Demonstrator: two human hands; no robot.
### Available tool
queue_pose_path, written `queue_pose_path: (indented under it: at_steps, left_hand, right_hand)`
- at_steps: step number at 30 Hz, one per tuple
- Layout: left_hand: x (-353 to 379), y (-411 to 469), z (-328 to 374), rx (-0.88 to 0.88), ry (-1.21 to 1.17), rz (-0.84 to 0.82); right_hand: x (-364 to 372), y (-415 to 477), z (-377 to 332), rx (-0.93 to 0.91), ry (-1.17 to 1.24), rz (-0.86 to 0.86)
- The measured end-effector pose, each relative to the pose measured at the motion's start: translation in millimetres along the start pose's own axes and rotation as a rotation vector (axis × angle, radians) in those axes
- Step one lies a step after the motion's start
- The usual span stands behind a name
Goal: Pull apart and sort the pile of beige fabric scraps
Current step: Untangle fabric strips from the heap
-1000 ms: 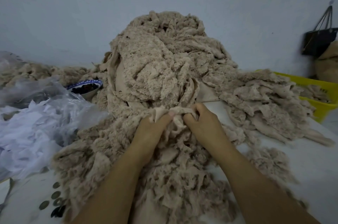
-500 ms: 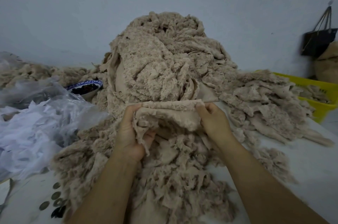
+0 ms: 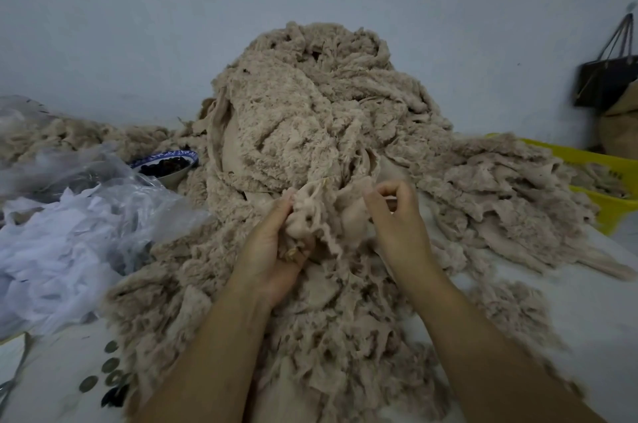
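A tall pile of beige fabric scraps (image 3: 310,105) rises against the wall and spills toward me over the table. At its foot my left hand (image 3: 272,250) grips a bunched beige scrap (image 3: 317,212), fingers curled into its folds. My right hand (image 3: 397,215) pinches the right edge of the same scrap between thumb and fingertips. A flatter heap of scraps (image 3: 493,194) lies to the right, and more loose scraps (image 3: 331,336) cover the table between my forearms.
Clear plastic bags with white scraps (image 3: 58,232) fill the left. A blue-rimmed bowl (image 3: 165,163) sits behind them. A yellow bin (image 3: 614,205) with scraps stands at the right edge, a dark bag (image 3: 604,80) hangs on the wall. Dark round discs (image 3: 110,374) lie front left.
The scrap was stretched wide between both hands half a second ago. Now it is bunched up in my left hand, and my right hand has moved in close and pinches its edge.
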State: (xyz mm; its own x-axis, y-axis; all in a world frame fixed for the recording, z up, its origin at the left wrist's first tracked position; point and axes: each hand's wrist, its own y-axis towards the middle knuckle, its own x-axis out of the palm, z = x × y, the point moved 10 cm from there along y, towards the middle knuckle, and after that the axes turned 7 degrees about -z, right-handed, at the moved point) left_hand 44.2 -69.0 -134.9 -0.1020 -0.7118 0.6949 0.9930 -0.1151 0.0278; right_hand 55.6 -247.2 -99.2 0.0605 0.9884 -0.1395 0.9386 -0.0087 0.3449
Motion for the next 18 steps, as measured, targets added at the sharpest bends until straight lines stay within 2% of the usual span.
queue_pose_path:
  at_steps: [2, 4, 6, 8, 11, 16, 18]
  left_hand:
    - [3, 0, 2, 0.022, 0.011, -0.013]
    - [3, 2, 5, 0.055, 0.020, -0.027]
    - [3, 2, 6, 0.071, 0.075, -0.043]
    - [4, 3, 5, 0.073, 0.157, -0.046]
    - [-1, 5, 4, 0.079, 0.144, 0.025]
    - [-1, 8, 6, 0.106, -0.100, 0.051]
    - [-7, 6, 16, 0.136, -0.214, 0.055]
  right_hand:
    - [2, -4, -14, -0.100, -0.016, -0.022]
    - [14, -9, -20, -0.141, -0.053, -0.136]
    - [37, -15, -21, -0.157, -0.176, -0.284]
    - [52, -18, -21, -0.198, -0.302, -0.340]
    - [50, -12, -21, -0.207, -0.288, -0.298]
    - [47, -10, -13, -0.095, -0.195, -0.294]
    - [33, -5, -5, -0.014, -0.135, -0.213]
